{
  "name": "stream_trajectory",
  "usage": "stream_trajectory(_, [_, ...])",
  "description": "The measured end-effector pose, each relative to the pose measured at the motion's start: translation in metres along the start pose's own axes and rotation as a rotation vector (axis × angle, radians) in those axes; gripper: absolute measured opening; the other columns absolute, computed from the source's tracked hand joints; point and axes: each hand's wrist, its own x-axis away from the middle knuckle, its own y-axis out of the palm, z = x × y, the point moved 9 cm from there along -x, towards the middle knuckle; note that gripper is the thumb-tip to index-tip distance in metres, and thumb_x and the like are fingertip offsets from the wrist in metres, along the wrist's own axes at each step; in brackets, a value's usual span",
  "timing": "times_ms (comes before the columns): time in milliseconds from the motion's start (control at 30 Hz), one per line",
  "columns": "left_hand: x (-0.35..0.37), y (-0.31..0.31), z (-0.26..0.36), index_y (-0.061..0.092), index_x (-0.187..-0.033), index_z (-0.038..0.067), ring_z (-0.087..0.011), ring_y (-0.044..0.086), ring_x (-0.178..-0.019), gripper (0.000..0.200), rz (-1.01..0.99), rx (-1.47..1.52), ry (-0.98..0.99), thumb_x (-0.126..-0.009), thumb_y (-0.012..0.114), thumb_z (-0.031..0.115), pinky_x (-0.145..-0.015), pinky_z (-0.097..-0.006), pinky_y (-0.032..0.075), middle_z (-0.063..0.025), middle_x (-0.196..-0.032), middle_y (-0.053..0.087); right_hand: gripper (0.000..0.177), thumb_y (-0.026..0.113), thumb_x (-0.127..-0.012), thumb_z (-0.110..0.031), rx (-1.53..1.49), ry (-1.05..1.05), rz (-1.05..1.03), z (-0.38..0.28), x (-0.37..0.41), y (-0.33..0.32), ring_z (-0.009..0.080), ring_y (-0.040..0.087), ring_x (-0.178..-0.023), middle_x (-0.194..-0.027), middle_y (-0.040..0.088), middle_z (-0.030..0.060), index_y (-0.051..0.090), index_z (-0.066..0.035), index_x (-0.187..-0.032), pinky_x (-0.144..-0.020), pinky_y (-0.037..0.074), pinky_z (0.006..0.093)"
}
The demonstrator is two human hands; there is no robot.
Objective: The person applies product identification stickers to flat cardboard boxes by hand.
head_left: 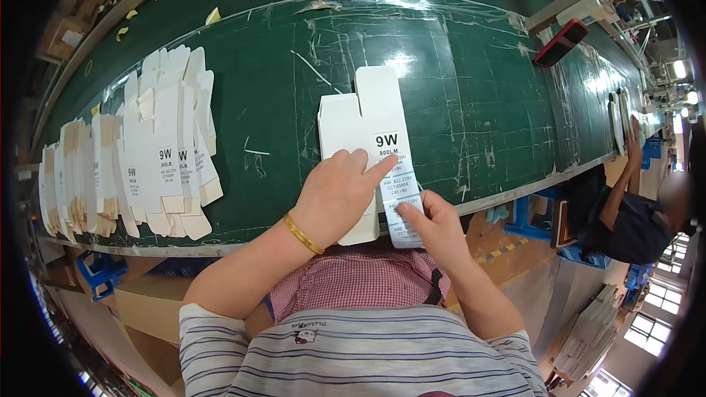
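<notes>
A flat white carton [340,115] printed "9W 800LM" lies on the green tabletop in front of me. Across its lower right part runs a strip of printed labels [399,185] on bluish backing, its lower end hanging toward my body. My right hand [441,229] grips this strip, thumb on top and fingers behind it. My left hand [334,195], with a gold bracelet at the wrist, rests on the carton. Its index finger stretches to the top label just under the print and presses there; the thumb is hidden.
Stacks of flat white cartons [158,129], some with "9W" labels, cover the left of the green table [250,88]. A red-edged phone [561,43] lies at the far right. Beyond the table's right end, a co-worker [625,209] handles white pieces. White scraps dot the surface.
</notes>
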Motion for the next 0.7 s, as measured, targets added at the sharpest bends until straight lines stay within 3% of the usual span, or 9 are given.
stream_trajectory(167, [0.003,0.003,0.006,0.063,-0.12,0.011,-0.0231,0.053,-0.072,0.043,0.039,-0.065,0.048,-0.078,0.058,0.005,-0.063,-0.0346,0.048,-0.0072,-0.078,0.049,0.025,0.066,-0.091,-0.021,0.147,-0.043,-0.167,0.021,0.035,0.0,0.0087,0.055,-0.075,-0.085,0.064,0.0061,0.063,0.002,-0.101,-0.068,0.047,0.0266])
stream_trajectory(467, [0.01,-0.011,0.047,0.064,-0.107,0.002,-0.0241,0.056,-0.081,0.031,0.211,-0.17,0.251,-0.077,0.066,0.01,-0.075,-0.0345,0.049,-0.0086,-0.092,0.057,0.018,0.063,-0.093,-0.016,0.025,-0.106,-0.074,0.061,0.068,-0.029,0.0072,0.056,-0.08,-0.089,0.065,0.0029,0.063,0.002,-0.098,-0.071,0.047,0.0243])
stream_trajectory(533, [0.003,0.003,0.049,0.063,-0.107,0.001,-0.0234,0.058,-0.083,0.031,0.183,-0.237,0.275,-0.078,0.064,0.01,-0.077,-0.0333,0.05,-0.0086,-0.093,0.059,0.019,0.064,-0.093,-0.017,-0.016,-0.137,-0.068,0.058,0.072,-0.028,0.008,0.055,-0.079,-0.087,0.065,0.0031,0.062,0.002,-0.097,-0.071,0.046,0.0248])
stream_trajectory(633, [0.0,0.027,0.046,0.062,-0.108,0.001,-0.0218,0.059,-0.086,0.031,-0.048,-0.459,0.279,-0.078,0.061,0.009,-0.077,-0.0305,0.051,-0.0079,-0.092,0.06,0.018,0.063,-0.093,-0.017,-0.073,-0.159,-0.042,0.057,0.079,-0.027,0.0077,0.054,-0.077,-0.085,0.063,0.0021,0.062,0.001,-0.097,-0.069,0.046,0.0243])
stream_trajectory(700, [-0.006,0.028,0.041,0.063,-0.101,0.001,-0.022,0.06,-0.087,0.024,-0.096,-0.475,0.265,-0.078,0.059,0.007,-0.077,-0.0312,0.053,-0.0079,-0.09,0.061,0.017,0.063,-0.093,-0.016,-0.056,-0.191,-0.026,0.05,0.082,-0.028,0.007,0.054,-0.077,-0.085,0.063,0.0016,0.062,0.001,-0.097,-0.069,0.046,0.024])
